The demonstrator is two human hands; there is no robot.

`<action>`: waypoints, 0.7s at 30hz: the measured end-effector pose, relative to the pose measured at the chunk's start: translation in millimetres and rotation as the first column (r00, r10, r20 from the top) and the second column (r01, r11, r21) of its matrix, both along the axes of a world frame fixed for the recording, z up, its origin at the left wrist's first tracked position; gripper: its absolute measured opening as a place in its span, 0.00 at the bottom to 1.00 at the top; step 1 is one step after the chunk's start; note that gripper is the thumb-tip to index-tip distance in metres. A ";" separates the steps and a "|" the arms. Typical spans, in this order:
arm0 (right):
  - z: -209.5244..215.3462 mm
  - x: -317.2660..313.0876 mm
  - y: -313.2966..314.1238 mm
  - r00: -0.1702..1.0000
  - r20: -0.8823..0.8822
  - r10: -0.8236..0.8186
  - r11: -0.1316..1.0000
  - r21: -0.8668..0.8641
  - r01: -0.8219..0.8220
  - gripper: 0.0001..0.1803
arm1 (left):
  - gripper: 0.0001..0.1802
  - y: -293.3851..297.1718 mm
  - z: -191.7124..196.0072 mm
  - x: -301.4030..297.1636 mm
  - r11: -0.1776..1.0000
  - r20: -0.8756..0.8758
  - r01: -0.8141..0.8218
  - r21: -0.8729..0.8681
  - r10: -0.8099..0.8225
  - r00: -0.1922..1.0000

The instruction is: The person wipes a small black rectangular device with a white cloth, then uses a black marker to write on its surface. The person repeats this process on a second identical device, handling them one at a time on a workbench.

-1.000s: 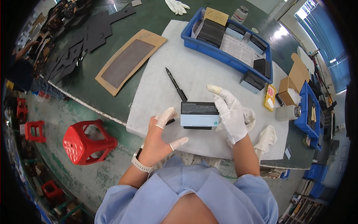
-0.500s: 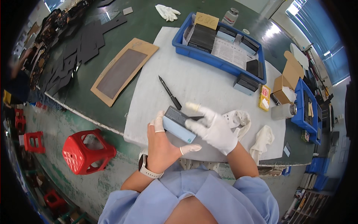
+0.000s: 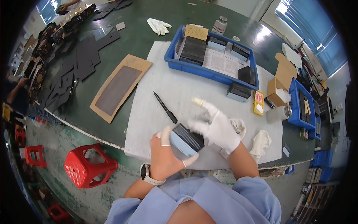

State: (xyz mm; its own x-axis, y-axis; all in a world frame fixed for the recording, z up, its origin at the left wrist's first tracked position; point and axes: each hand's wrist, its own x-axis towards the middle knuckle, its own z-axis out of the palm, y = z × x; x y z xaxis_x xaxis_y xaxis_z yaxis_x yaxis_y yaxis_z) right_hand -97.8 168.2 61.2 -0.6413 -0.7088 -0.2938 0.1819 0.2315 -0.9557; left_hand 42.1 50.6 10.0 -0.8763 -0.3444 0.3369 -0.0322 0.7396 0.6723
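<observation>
My left hand (image 3: pixel 163 156), with pale finger cots on some fingertips, grips a stack of thin black plates (image 3: pixel 190 137) with a light blue face toward me. The thumb is at its lower end and the fingers at its upper left. My right hand (image 3: pixel 220 130), in a white glove, hovers just right of the stack with its fingers stretched apart, somewhat blurred. Nothing shows in it. A black marker pen (image 3: pixel 166 108) lies beyond the stack on the white sheet (image 3: pixel 145 123).
A blue tray (image 3: pixel 209 71) holds black stacks; another stack (image 3: pixel 238 92) stands against its near side. White cloths (image 3: pixel 261 143), a bottle (image 3: pixel 279 114) and a small carton (image 3: pixel 278 89) are at right. A framed grey board (image 3: pixel 121 89) lies left. A red stool (image 3: pixel 84 166) stands on the floor.
The stack has tilted in my left hand, so the plates' edges show more. A dark piece by my right fingers no longer shows there. The view has shifted slightly.
</observation>
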 end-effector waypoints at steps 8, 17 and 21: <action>-27.6 -55.2 -23.8 0.375 -0.920 0.117 0.965 0.195 0.176 0.30 | 0.66 -15.8 -19.8 0.8 0.995 -0.015 -0.103 0.008 0.103 0.995; -49.2 -129.5 -80.5 0.079 -0.969 0.235 0.929 0.248 0.274 0.28 | 0.48 -36.5 -26.4 40.5 0.985 0.027 -0.167 -0.033 0.168 0.985; -58.0 -133.7 -85.1 -0.173 -0.979 0.106 0.970 0.064 0.233 0.33 | 0.44 -38.1 -28.3 36.2 0.997 0.033 -0.082 0.005 0.082 0.996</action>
State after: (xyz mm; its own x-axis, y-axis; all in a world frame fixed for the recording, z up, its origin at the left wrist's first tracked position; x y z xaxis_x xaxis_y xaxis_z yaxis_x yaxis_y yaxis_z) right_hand -231.5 83.1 3.1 -0.3356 -0.6917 0.6395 -0.8919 0.4517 0.0205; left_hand 78.3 12.5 -18.2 -0.8555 -0.4175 0.3064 -0.1141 0.7291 0.6748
